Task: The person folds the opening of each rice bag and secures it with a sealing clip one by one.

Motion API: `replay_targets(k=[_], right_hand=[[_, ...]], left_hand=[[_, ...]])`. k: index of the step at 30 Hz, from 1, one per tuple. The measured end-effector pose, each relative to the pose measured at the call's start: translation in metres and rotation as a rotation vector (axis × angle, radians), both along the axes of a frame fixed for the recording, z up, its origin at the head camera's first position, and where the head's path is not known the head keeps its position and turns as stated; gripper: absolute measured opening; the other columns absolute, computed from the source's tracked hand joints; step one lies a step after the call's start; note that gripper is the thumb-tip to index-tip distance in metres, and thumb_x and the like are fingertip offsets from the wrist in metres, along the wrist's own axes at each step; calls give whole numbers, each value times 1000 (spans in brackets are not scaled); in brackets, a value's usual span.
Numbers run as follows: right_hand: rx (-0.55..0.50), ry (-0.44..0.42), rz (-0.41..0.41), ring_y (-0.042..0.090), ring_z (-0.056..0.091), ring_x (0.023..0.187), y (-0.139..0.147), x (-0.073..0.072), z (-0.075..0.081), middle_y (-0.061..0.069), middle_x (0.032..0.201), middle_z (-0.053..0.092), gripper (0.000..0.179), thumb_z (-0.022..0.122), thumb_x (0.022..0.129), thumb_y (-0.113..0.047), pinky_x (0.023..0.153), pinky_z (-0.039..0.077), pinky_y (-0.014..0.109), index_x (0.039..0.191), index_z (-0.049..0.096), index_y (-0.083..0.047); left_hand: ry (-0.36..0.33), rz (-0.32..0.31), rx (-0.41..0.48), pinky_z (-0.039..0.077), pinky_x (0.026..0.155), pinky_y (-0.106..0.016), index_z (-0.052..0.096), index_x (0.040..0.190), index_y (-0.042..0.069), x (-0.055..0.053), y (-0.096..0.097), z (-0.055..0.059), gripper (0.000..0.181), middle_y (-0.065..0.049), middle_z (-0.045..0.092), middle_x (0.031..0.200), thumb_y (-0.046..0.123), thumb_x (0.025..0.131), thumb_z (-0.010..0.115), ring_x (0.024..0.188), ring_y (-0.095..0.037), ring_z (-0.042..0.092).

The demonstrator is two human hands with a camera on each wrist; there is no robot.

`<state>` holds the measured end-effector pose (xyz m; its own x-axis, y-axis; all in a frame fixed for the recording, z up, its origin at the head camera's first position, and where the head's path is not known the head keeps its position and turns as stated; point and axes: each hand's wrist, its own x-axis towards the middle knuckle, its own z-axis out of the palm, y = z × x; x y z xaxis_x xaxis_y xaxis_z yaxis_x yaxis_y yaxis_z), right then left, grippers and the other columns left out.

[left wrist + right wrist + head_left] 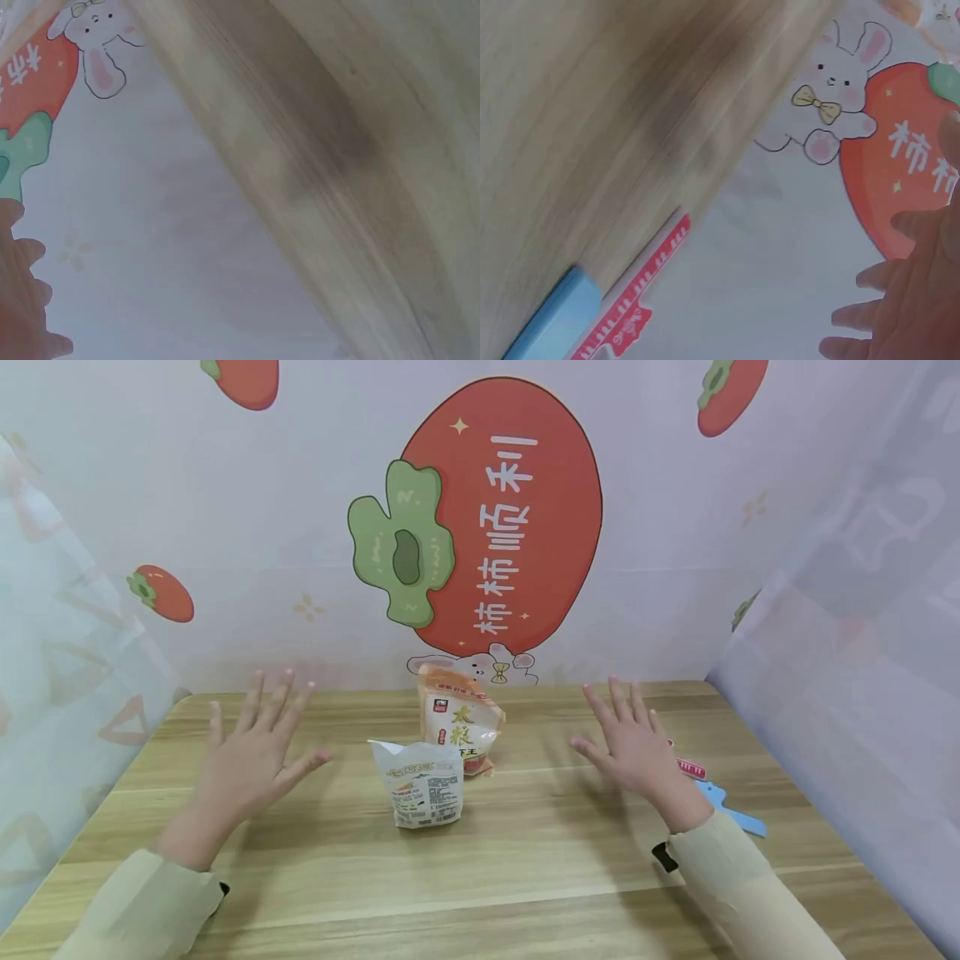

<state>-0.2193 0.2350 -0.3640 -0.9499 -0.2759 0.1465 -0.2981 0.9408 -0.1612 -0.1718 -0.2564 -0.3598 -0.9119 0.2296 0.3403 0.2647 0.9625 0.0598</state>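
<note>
Both hands are spread with fingers straight, holding nothing. To the left of two packets is the left hand (pixel 251 764), its thumb toward them; its fingers (pixel 26 251) show at the edge of the left wrist view. On the other side is the right hand (pixel 637 747), its fingers also visible in the right wrist view (pixel 889 274). Between the hands, a white packet (pixel 423 793) with printed text stands upright. Behind it, partly covered, leans an orange-and-white packet (pixel 457 718) with a crumpled top.
Beside the right wrist lie a pink strip (pixel 692 768) with white ruler-like marks and a flat light-blue plastic piece (pixel 731 814), both partly hidden by the arm. The wooden table (pixel 420 893) meets a printed backdrop (pixel 300 527) at the back; curtains hang at both sides.
</note>
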Motion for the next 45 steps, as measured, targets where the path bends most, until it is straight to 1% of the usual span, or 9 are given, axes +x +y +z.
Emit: replay_targets(k=[8, 15, 19, 22, 25, 28, 33, 40, 45], right_hand=[[-95, -4, 86, 53, 7, 149, -18, 15, 6, 20, 167, 5, 85, 47, 97, -62, 103, 30, 77, 161, 11, -20], [-256, -47, 164, 45, 23, 149, -40, 32, 7, 18, 165, 19, 83, 57, 96, -53, 110, 30, 69, 160, 17, -18], [-320, -102, 209, 41, 28, 148, -54, 39, 2, 14, 163, 27, 82, 58, 96, -52, 113, 30, 65, 159, 20, -17], [-381, -159, 237, 38, 32, 147, -64, 43, 0, 13, 160, 34, 81, 59, 95, -52, 114, 31, 62, 158, 24, -16], [-456, -231, 269, 35, 39, 143, -75, 46, 0, 12, 155, 42, 78, 60, 95, -52, 113, 34, 61, 157, 27, -17], [-516, -293, 302, 34, 44, 139, -85, 46, -1, 10, 151, 48, 76, 62, 95, -49, 111, 38, 60, 156, 30, -18], [-566, -359, 355, 33, 45, 139, -100, 44, -9, 6, 154, 45, 75, 69, 92, -39, 112, 37, 58, 154, 34, -17], [-645, -400, 455, 35, 50, 133, -119, 40, -16, 7, 139, 58, 70, 76, 88, -28, 107, 39, 62, 149, 43, -16], [-677, -414, 466, 25, 55, 126, -130, 40, -13, -1, 135, 60, 62, 78, 87, -26, 103, 44, 59, 142, 51, -20]], left_hand=[[15, -125, 31, 16, 111, -76, 9, 161, 24, 16, 19, 5, 90, -2, 4, 169, 62, 93, 54, 156, -26, -10], [-33, -185, 67, 29, 107, -73, 12, 160, 30, 25, 38, 9, 89, -3, 19, 167, 58, 91, 61, 155, -34, 12], [-60, -261, 125, 36, 106, -68, 24, 159, 22, 28, 48, 8, 85, -8, 32, 162, 52, 91, 65, 149, -41, 27], [-85, -326, 189, 37, 110, -61, 34, 155, 17, 27, 54, 4, 78, -9, 41, 157, 49, 92, 66, 145, -39, 37], [-127, -376, 274, 38, 111, -55, 41, 150, 22, 23, 59, 1, 66, -4, 48, 152, 45, 93, 65, 141, -31, 44], [-201, -417, 373, 41, 110, -53, 43, 146, 30, 20, 63, -2, 55, 3, 51, 148, 42, 96, 63, 138, -25, 48], [-329, -466, 516, 40, 110, -56, 45, 144, 34, 15, 69, -7, 51, 6, 54, 145, 41, 96, 63, 137, -25, 50], [-447, -477, 575, 39, 109, -60, 47, 144, 28, 12, 74, -12, 63, 2, 60, 139, 42, 89, 72, 134, -30, 52], [-508, -470, 584, 50, 96, -57, 51, 141, 24, 10, 76, -14, 64, 2, 67, 129, 41, 85, 76, 120, -29, 62]])
